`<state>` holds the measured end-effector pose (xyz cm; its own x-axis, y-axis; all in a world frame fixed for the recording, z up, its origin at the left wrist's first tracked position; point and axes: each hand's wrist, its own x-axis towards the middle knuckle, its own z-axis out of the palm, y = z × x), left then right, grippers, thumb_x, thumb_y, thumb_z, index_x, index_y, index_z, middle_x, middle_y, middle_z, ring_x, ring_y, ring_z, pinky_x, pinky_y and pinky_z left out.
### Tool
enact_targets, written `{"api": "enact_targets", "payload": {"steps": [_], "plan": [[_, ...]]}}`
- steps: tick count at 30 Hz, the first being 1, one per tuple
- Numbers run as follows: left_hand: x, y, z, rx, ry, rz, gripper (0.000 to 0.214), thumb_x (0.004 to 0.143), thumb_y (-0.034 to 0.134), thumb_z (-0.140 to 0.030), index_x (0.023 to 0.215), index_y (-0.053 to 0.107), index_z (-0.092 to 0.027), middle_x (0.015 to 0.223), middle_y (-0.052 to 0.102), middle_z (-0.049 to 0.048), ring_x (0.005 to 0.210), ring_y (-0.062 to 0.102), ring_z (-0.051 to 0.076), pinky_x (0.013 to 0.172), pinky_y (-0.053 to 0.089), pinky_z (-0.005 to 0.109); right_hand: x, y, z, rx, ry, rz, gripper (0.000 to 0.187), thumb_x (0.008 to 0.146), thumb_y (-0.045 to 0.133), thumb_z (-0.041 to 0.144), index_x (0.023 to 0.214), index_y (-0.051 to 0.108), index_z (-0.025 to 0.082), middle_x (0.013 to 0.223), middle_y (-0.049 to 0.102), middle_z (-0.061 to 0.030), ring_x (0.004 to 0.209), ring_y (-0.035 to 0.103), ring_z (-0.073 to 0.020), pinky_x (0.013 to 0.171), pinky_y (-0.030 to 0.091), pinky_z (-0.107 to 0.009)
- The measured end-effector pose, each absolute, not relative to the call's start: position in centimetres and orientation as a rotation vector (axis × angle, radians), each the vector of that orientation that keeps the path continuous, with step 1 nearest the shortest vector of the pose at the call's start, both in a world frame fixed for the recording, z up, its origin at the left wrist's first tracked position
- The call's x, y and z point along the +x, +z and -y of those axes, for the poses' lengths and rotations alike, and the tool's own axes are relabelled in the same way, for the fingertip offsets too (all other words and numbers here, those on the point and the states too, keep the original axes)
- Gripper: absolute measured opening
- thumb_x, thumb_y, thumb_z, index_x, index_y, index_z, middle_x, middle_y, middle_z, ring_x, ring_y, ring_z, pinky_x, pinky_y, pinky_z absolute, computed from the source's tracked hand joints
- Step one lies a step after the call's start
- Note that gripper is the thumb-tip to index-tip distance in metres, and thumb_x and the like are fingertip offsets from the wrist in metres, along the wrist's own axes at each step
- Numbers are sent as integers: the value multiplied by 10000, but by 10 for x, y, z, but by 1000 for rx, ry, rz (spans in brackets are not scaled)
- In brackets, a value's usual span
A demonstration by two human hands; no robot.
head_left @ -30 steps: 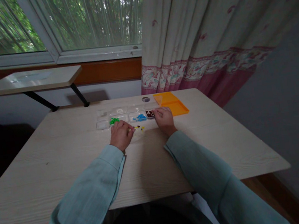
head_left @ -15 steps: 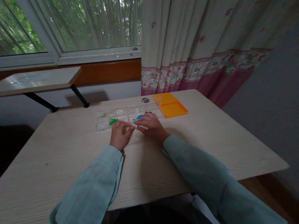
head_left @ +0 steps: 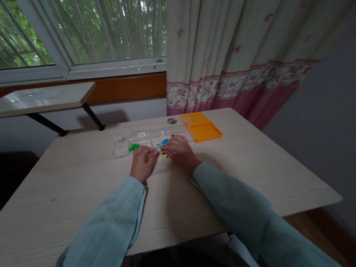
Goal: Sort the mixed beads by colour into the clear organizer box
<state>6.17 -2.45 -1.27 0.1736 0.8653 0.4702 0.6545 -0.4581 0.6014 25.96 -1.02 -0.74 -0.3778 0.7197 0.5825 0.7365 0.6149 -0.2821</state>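
My left hand [head_left: 143, 162] and my right hand [head_left: 180, 152] meet over the table, thumbs and fingertips pinched close together. Whatever lies between the fingertips is too small to name. Small yellow pieces [head_left: 160, 155] show by the fingertips. Just beyond the hands are clear plastic boxes [head_left: 121, 152] with compartments. Green pieces [head_left: 133, 147] lie in one beside my left hand, and blue pieces [head_left: 165, 141] in another behind my right hand, which covers part of the boxes.
An open orange case [head_left: 207, 131] lies right of the clear boxes. Behind it is a round grey table insert [head_left: 172, 121]. A raised white shelf [head_left: 72, 96] on black legs stands at the back left of the wooden table [head_left: 91, 182]. A curtain [head_left: 224, 82] hangs behind.
The fingertips have parted slightly, and more yellow pieces show beneath them. Both hands otherwise stay in nearly the same place. The view has shifted a little.
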Motion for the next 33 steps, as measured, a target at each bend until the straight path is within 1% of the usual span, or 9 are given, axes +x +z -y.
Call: {"api": "enact_targets", "payload": {"steps": [5,11,16,19,23,26,33], "plan": [[59,-16,23,2185,1164,-1531,199,884,546,-342,906,690,-207,882,613,56,918,530,208,906,406,389,281,-13,-2,-1309,-74,1951,225,897,571,384,943,753,259,932,723,-45,967,554,-208,891,356,-363],[57,-18,21,2190,1152,-1541,207,887,536,-334,928,686,-197,901,614,63,941,528,217,917,402,401,298,-15,-8,-1545,-153,1707,280,912,518,369,957,749,217,968,692,-85,985,511,-253,881,348,-397],[58,-18,21,2185,1162,-1533,221,893,531,-354,927,683,-198,919,616,63,949,530,214,922,402,397,301,-20,-10,-1539,-151,1692,331,937,450,368,1014,730,211,988,682,-98,977,496,-252,883,342,-400],[58,-18,21,2177,1142,-1549,221,892,527,-352,933,682,-200,910,613,61,949,528,215,920,403,397,302,-21,-11,-1537,-145,1677,346,943,433,370,1007,729,202,991,684,-98,977,497,-248,891,345,-393],[56,-17,21,2200,1108,-1540,191,867,528,-274,960,681,-207,920,609,58,964,520,220,927,398,408,303,-22,-12,-1514,-123,1644,355,944,423,372,989,732,201,958,695,-90,943,525,-232,881,369,-371],[55,-16,22,2261,1053,-1544,206,841,541,-235,983,688,-216,933,596,61,982,504,232,933,391,416,303,-22,-13,-1505,-100,1611,356,943,431,376,984,736,197,948,705,-91,925,542,-226,869,383,-362],[62,-10,29,2450,947,-1568,226,838,581,-313,1020,692,-239,987,558,74,992,467,252,926,386,424,298,-21,-12,-1500,-55,1617,345,939,446,375,940,743,199,920,717,-85,900,556,-220,856,394,-353]]}}
